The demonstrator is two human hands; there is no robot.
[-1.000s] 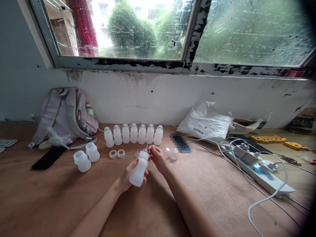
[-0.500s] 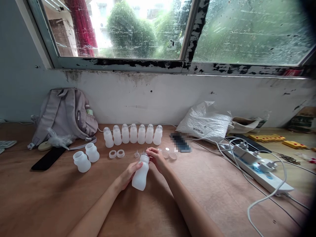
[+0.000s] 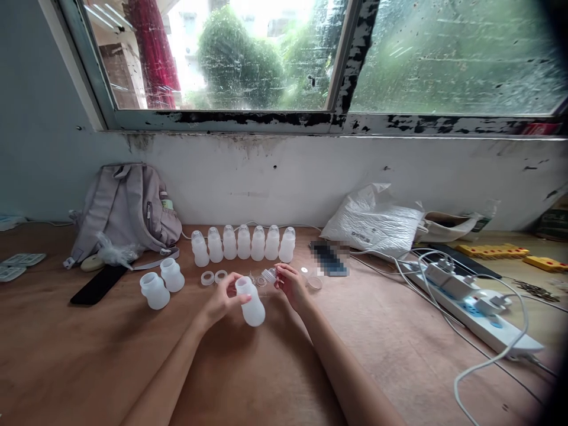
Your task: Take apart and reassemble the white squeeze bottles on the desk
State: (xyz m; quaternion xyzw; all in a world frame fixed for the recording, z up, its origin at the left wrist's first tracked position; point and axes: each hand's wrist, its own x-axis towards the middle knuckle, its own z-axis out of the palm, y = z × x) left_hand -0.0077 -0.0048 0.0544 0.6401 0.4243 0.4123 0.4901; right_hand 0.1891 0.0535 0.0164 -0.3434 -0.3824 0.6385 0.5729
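White bottles: seven capped, two open, one in left hand.

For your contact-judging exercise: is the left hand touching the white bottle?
Touching. The head view shows the left hand with fingers curled around the neck of the white bottle.

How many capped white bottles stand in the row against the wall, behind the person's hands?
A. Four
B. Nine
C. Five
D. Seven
D: the row of bottles counts seven, each upright with a clear cap, side by side behind the left hand and right hand.
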